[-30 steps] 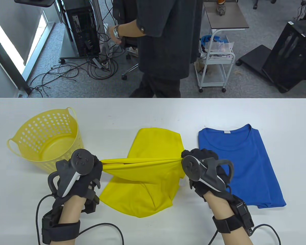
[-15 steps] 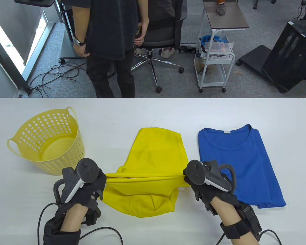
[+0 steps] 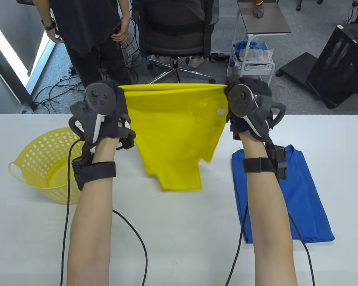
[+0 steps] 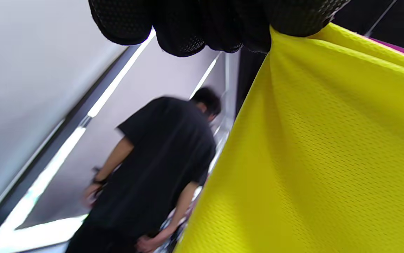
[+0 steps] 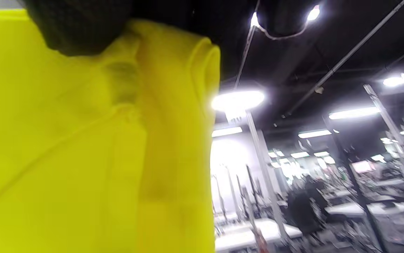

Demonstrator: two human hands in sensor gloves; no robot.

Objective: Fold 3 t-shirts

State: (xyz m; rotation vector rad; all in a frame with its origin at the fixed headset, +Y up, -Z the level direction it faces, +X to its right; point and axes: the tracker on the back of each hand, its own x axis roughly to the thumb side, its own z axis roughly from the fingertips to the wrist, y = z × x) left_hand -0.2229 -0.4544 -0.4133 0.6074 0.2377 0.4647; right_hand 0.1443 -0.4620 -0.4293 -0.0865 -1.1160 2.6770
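Observation:
A yellow t-shirt (image 3: 173, 134) hangs in the air above the table, stretched between my two hands. My left hand (image 3: 119, 98) grips its top left corner and my right hand (image 3: 228, 95) grips its top right corner. The shirt's lower end hangs down near the table at the middle. In the left wrist view my gloved fingers (image 4: 216, 24) clamp the yellow t-shirt (image 4: 311, 158). In the right wrist view the yellow t-shirt (image 5: 82, 158) fills the left half. A blue t-shirt (image 3: 304, 202) lies folded lengthwise on the table at the right, partly under my right forearm.
A yellow perforated basket (image 3: 44, 166) stands on the white table (image 3: 179, 232) at the left, beside my left forearm. Glove cables trail over the table near the front. Beyond the far edge a person in black (image 3: 86, 38), an office chair and a cart stand.
Both hands have lifted the yellow t-shirt off the table and raised it up and away from me, so it now hangs spread between them. The bystander walked to the left.

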